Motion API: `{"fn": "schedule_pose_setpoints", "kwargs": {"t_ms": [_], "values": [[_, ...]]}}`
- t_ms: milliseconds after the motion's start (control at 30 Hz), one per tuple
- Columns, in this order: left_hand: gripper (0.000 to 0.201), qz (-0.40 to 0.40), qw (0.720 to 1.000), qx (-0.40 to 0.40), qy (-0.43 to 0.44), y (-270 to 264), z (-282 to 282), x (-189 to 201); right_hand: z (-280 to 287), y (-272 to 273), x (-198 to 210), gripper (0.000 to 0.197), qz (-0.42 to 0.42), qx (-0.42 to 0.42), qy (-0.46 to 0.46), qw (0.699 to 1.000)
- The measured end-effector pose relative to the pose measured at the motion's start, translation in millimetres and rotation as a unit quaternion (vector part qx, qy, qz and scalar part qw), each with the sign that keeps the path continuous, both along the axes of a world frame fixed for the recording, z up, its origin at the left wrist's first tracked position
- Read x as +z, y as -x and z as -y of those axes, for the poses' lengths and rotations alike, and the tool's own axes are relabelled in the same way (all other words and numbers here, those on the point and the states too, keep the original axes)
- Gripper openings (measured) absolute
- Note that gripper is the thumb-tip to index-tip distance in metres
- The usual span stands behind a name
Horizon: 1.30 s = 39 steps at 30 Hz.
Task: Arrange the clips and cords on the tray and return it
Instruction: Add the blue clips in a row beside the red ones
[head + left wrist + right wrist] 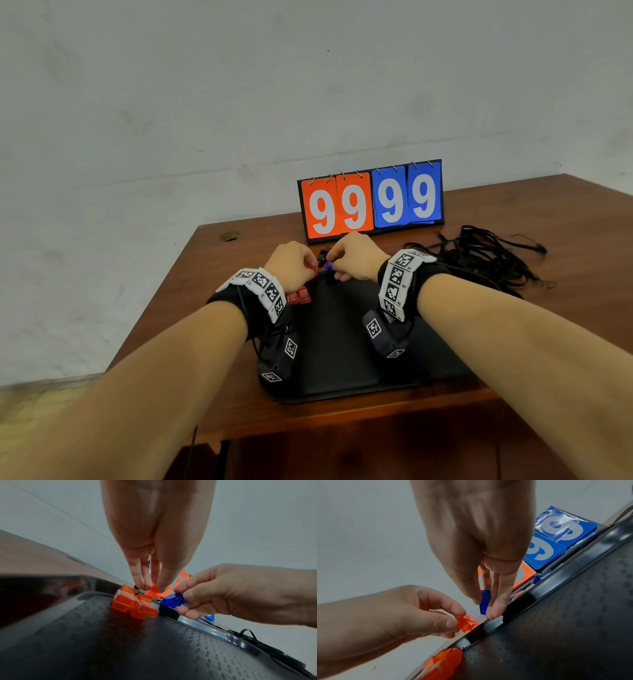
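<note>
Already, an orange clip (pixel 153 592) is pinched by the left hand (pixel 291 265) and a blue clip (pixel 173 599) by the right hand (pixel 356 255), both just above the tray (pixel 337 346) far rim.

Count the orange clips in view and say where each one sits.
3. Two orange clips sit side by side at the black tray's far left corner; a third is pinched in the left hand. Others may hide behind the hands.

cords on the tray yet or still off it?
Off. The black cords lie tangled on the table, right of the tray.
</note>
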<state>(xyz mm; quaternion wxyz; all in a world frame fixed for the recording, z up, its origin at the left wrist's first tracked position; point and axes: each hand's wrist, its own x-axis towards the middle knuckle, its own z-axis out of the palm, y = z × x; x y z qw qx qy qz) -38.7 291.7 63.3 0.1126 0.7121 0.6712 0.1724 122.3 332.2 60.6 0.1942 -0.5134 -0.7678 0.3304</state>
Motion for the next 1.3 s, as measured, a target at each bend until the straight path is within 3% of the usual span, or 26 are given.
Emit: {"fn": "schedule_pose_setpoints", "kwargs": {"t_ms": [433, 633, 967, 1033, 1133, 1300], "values": [[0.020, -0.039, 0.999, -0.038, -0.001, -7, 17, 1, 24, -7, 1, 0.024, 0.066, 0.062, -0.043, 0.995], [0.016, -0.044, 0.997, -0.046, 0.050, -9, 19, 3, 29, -9, 5, 0.035, 0.120, 0.084, -0.093, 0.985], [0.016, -0.060, 0.993, -0.045, 0.091, -9, 20, 4, 32, 6, 3, 0.041, 0.203, 0.110, -0.073, 0.970], [0.012, -0.037, 0.995, -0.036, 0.089, -7, 20, 2, 33, 8, 5, 0.041, 0.210, 0.112, -0.080, 0.968], [0.023, -0.007, 0.996, -0.020, 0.089, -1, 24, 6, 35, 9, 7, 0.042, 0.212, 0.116, -0.084, 0.967], [0.029, -0.011, 0.996, 0.009, 0.090, 19, 26, 11, 36, 9, 7, 0.043, 0.191, 0.116, -0.090, 0.971]]}}
